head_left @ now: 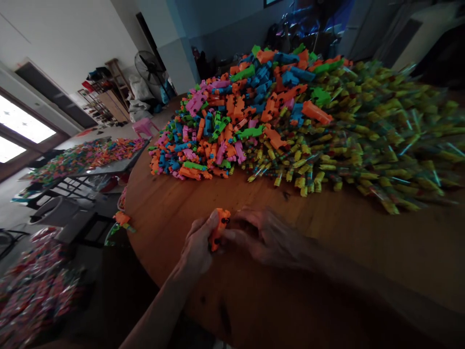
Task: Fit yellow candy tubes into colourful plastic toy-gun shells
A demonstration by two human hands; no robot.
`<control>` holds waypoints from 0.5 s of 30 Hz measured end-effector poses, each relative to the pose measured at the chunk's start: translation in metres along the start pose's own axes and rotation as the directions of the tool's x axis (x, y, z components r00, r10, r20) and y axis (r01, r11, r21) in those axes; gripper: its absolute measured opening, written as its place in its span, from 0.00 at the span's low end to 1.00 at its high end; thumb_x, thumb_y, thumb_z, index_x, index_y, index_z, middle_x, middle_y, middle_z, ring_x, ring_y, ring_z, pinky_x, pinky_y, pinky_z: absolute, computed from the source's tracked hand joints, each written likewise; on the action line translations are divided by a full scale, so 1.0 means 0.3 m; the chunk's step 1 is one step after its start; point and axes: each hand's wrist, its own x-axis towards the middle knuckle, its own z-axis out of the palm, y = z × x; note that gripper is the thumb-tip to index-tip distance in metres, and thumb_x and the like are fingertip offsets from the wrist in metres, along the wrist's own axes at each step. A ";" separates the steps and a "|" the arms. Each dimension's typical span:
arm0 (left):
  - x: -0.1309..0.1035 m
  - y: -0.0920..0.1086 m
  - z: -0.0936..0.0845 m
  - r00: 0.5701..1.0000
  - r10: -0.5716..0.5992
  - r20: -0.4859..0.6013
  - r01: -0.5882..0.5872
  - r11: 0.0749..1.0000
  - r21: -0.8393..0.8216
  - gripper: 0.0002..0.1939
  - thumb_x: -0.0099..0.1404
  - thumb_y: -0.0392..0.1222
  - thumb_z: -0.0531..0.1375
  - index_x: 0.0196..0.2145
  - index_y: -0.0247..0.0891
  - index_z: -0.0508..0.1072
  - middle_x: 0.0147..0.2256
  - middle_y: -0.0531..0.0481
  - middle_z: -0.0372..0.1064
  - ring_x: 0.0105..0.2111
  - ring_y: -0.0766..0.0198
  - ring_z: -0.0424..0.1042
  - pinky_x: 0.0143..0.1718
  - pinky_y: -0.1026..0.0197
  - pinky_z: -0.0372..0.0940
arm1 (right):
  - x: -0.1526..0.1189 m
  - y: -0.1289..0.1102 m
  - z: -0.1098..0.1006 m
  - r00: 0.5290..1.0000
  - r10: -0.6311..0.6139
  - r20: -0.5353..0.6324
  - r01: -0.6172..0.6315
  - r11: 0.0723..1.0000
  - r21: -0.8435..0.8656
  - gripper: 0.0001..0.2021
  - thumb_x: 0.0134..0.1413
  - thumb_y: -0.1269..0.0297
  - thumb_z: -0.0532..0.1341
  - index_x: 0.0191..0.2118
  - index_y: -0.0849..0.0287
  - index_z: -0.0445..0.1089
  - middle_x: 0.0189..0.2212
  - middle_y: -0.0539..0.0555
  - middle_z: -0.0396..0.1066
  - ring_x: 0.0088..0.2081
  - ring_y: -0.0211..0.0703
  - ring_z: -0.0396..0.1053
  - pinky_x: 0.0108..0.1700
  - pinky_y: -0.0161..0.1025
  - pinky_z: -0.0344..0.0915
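Observation:
An orange toy truck (220,230) with black wheels is gripped upright in my left hand (198,245), the thumb lying along its side. Close by on the right is my right hand (267,237), slightly blurred. Its thumb reaches to the toy's lower side, and a gap shows between that thumb and the bent fingers. Whether the thumb tip presses on the toy I cannot tell. Both hands are over the near part of the round wooden table (163,208).
Loose toy vehicles (218,126) in orange, blue, green and pink are heaped at the table's back. Beside them spreads a large pile of yellow pieces in clear wrapping (348,140). At left stand another toy-covered table (90,157), a pink stool (143,126) and a fan (147,65).

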 end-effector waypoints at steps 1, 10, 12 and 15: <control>-0.004 -0.011 0.001 1.000 0.012 0.002 -0.012 1.000 0.013 0.26 0.56 0.63 0.68 0.31 0.34 0.75 0.20 0.53 0.65 0.19 0.70 0.63 0.17 0.69 0.57 | 0.001 -0.016 0.000 1.000 0.029 0.008 -0.030 0.998 0.055 0.23 0.68 0.47 0.56 0.34 0.62 0.73 0.28 0.52 0.69 0.27 0.35 0.63 0.32 0.36 0.55; -0.029 -0.065 -0.007 0.939 0.292 -0.180 -0.238 0.932 0.275 0.25 0.60 0.62 0.66 0.21 0.38 0.70 0.22 0.51 0.62 0.22 0.68 0.61 0.20 0.65 0.59 | -0.011 -0.052 -0.008 0.992 0.097 0.076 -0.109 0.978 0.179 0.21 0.67 0.49 0.58 0.31 0.61 0.74 0.22 0.48 0.67 0.23 0.33 0.59 0.27 0.35 0.50; -0.035 -0.062 0.008 0.938 0.283 -0.199 -0.233 0.942 0.240 0.28 0.58 0.65 0.66 0.18 0.38 0.66 0.19 0.53 0.59 0.20 0.69 0.57 0.18 0.65 0.55 | -0.015 -0.059 -0.009 0.993 0.083 0.081 -0.099 0.970 0.222 0.20 0.67 0.50 0.58 0.32 0.60 0.74 0.23 0.48 0.68 0.23 0.33 0.59 0.27 0.35 0.51; -0.041 -0.049 0.036 0.952 0.256 -0.168 -0.228 0.959 0.166 0.34 0.56 0.69 0.66 0.15 0.38 0.60 0.16 0.56 0.52 0.17 0.72 0.51 0.18 0.67 0.52 | -0.021 -0.066 -0.004 0.999 0.034 0.041 -0.044 0.960 0.277 0.19 0.67 0.52 0.58 0.32 0.61 0.74 0.22 0.47 0.65 0.23 0.33 0.59 0.27 0.36 0.51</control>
